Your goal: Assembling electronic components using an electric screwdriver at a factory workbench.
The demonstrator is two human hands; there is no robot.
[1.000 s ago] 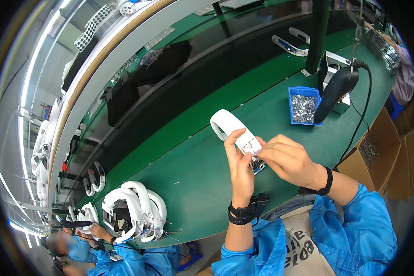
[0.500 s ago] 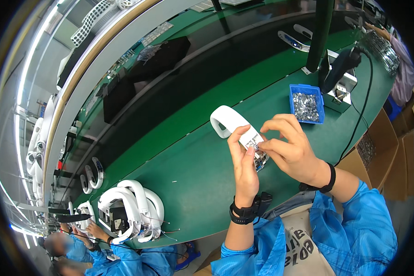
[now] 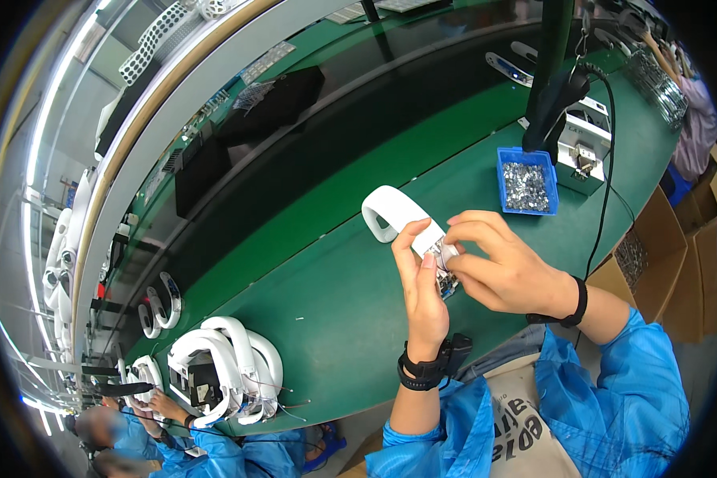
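Observation:
A white curved plastic housing [image 3: 402,206] with a looped end is held over the green bench. Exposed electronics [image 3: 446,283] show at its near end. My left hand [image 3: 421,291] grips the housing at that end, index finger along its side and thumb on the inner parts. Bent over the same end, my right hand [image 3: 502,267] has its fingertips pinched together against the electronics. What lies between those fingertips is hidden. Right of the housing stands a blue bin [image 3: 527,182] of small metal parts.
A black corded tool [image 3: 551,111] hangs beside a metal box-shaped device [image 3: 585,151]. Several white curved housings with loose wires [image 3: 239,366] lie on the bench to the left, near a co-worker's hands [image 3: 161,406]. Cardboard boxes [image 3: 653,263] stand beyond the right edge.
My right fingers have shifted slightly down, staying at the exposed end. My left hand keeps its hold on the housing. The hanging corded tool has swung left, over the bin's far edge.

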